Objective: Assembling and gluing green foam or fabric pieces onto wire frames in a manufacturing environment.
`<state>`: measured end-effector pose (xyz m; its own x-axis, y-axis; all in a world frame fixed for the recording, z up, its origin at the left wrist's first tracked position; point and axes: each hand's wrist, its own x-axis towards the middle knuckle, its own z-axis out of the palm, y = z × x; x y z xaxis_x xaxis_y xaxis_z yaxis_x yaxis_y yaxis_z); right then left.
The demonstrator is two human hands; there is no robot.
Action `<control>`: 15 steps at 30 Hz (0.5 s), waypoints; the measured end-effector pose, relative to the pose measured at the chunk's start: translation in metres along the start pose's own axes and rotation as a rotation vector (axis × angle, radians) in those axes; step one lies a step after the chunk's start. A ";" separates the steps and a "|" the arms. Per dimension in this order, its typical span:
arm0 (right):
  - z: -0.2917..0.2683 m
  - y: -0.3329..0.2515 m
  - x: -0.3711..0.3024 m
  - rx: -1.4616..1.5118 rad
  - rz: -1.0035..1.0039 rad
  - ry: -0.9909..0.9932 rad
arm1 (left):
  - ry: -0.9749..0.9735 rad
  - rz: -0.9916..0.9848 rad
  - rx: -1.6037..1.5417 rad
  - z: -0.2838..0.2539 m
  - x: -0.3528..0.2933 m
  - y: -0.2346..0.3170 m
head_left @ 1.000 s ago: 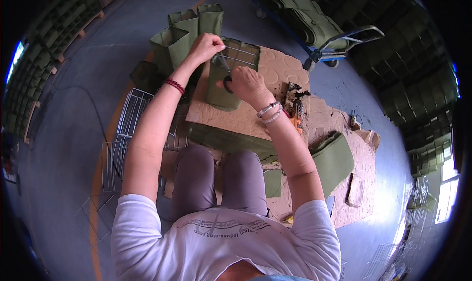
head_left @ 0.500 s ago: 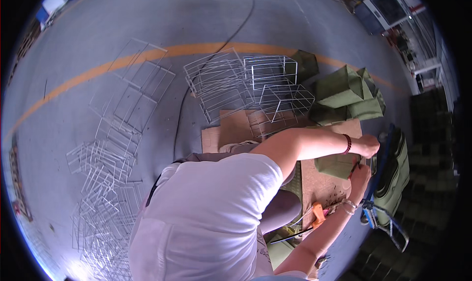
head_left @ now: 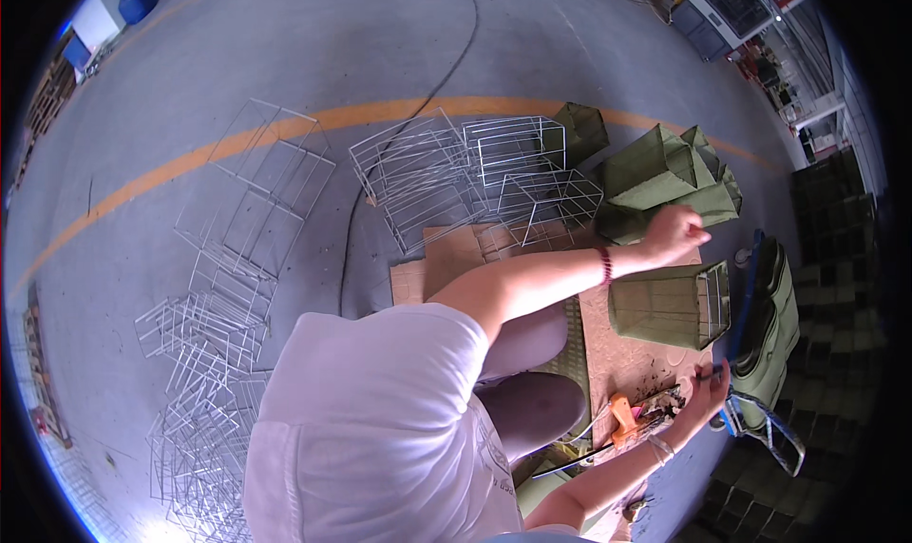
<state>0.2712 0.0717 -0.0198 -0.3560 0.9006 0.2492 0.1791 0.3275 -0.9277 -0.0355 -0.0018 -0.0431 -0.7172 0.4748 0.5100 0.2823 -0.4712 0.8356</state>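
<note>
My left hand (head_left: 676,235), with a dark red beaded bracelet at its wrist, is raised with its fingers curled in; whatever they may hold is hidden. Below it, a green fabric box (head_left: 665,305) with a wire frame inside lies on its side on the cardboard, its wire-edged mouth facing right. Neither hand touches this box. My right hand (head_left: 705,391), a pale bracelet on the wrist, is just below the box. Its fingers are bent round something small and dark that I cannot make out.
An orange-handled tool (head_left: 622,419) lies on the cardboard (head_left: 627,377) amid dark scraps. Wire frames (head_left: 418,172) and finished green boxes (head_left: 655,172) stand beyond; another frame pile (head_left: 204,429) spreads at left. A blue-framed cart (head_left: 765,438) and green bundle (head_left: 768,324) are at right.
My left hand has left the box's mouth and moved up and left. My right hand has dropped lower, away from the box, so the wire-edged mouth now shows.
</note>
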 end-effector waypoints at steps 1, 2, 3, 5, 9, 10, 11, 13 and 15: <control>-0.034 0.024 0.006 0.077 -0.015 0.089 | 0.016 -0.007 0.006 -0.006 -0.002 -0.002; -0.048 0.041 0.010 0.011 0.076 0.209 | 0.061 -0.017 0.068 -0.019 -0.006 -0.014; -0.064 0.058 0.011 -0.039 0.173 0.289 | 0.106 -0.023 0.157 -0.029 -0.016 -0.024; -0.080 0.101 0.010 -0.161 0.193 0.318 | 0.141 -0.070 0.181 -0.046 -0.031 -0.045; -0.088 0.187 0.019 -0.216 0.362 0.259 | 0.048 -0.087 0.267 -0.052 -0.056 -0.067; -0.084 0.206 0.024 -0.203 0.410 0.300 | 0.014 -0.079 0.303 -0.049 -0.059 -0.069; -0.074 0.220 0.025 -0.323 0.391 0.353 | 0.008 -0.074 0.307 -0.047 -0.063 -0.067; -0.059 0.231 0.031 -0.595 0.385 0.298 | -0.081 -0.245 0.182 -0.050 -0.068 -0.065; -0.035 0.235 0.037 -0.607 0.466 0.221 | -0.089 -0.173 0.314 -0.059 -0.070 -0.064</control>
<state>0.3326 0.1918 -0.2187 0.0576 0.9982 -0.0188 0.7560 -0.0559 -0.6522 -0.0410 -0.0487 -0.1441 -0.7172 0.5967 0.3600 0.3535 -0.1336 0.9258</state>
